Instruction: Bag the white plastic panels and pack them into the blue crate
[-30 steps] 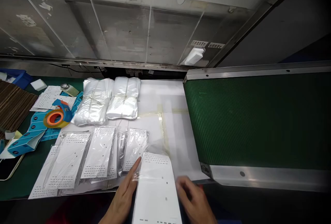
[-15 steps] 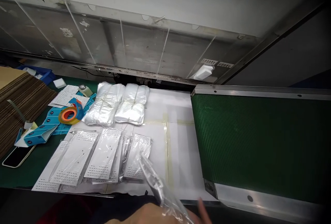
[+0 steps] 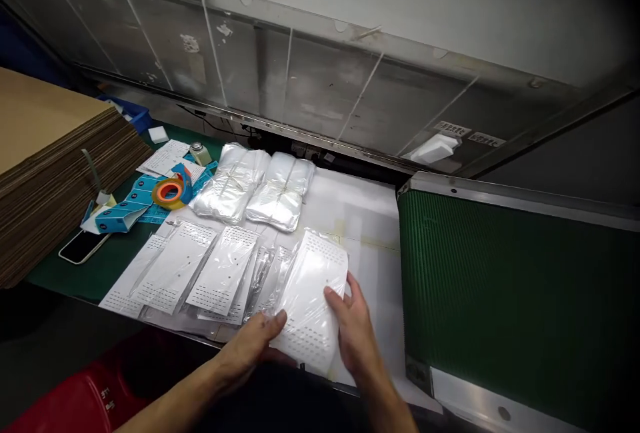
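Glossy plastic bag being held between left hand and right hand

Fingers of the left hand are being kept pressed together, their tips laid along the bag's lower left edge. Fingers of the right hand are being held slightly spread, the thumb set against the bag's right side. Whether the thin film is being pinched by either hand cannot be told. A smooth white printed sheet is being shown through the wrinkled bag, which is being held tilted on a paper-covered table, overlapping the next bagged sheet. Beside that, another flat bagged sheet is being left on the table. Farther up, two puffy bundles of plastic bags are being kept bound with string. To the left, on a green mat, an orange tape roll is being carried by a blue dispenser, next to folded blue labels and a glass-faced phone. A ridged stack of corrugated cardboard is being rested at far left, while a green ribbed conveyor belt is being framed in steel at right.
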Motion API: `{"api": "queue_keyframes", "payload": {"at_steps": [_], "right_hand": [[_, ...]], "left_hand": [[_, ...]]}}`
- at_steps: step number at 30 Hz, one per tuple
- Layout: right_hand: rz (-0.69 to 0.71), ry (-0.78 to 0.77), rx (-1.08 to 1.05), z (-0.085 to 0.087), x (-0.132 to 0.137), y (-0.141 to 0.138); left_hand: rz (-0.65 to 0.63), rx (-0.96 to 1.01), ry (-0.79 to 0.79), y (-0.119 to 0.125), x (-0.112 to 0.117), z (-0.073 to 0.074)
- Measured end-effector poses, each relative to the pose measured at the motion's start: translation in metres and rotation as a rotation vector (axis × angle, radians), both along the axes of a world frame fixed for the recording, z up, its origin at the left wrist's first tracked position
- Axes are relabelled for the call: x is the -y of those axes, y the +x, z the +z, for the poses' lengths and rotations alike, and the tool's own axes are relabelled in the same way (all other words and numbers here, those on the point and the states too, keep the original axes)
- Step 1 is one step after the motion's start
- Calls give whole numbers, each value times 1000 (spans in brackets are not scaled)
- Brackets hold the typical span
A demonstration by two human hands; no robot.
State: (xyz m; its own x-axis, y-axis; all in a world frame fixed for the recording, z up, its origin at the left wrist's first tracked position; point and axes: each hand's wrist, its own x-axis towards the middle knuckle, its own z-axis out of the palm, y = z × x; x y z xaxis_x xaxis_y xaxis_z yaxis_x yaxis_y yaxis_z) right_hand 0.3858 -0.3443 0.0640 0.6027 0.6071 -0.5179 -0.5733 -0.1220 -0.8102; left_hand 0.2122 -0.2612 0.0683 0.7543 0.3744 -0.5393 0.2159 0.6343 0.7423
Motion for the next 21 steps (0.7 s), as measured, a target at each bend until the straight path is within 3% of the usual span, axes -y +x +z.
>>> {"api": "queue_keyframes", "payload": {"at_steps": [3,7,11,14,17,19,21], "right_hand": [[51,-15,-75,-32,11,-24],[180,-48,-22,-86,6,-28],[231,-101,181,-118,-24,-21],[316,-204,341,-127,-46,-18],[428,-354,544,-128,-55,-19],[527,-428,670,-123,-52,-21],[647,-459,749,-111,-39,-23]], "left_hand": [[278,34,-268,7,7,-26],[381,140,-468,-4,8,-69],[552,24,-571,-17,11,-97],[610,-129,-638,-28,22,-96],[630,-231,-632,-40,38,-83],[565,-230,-583,-45,47,-72],[413,-184,-482,-42,51,-61]]}}
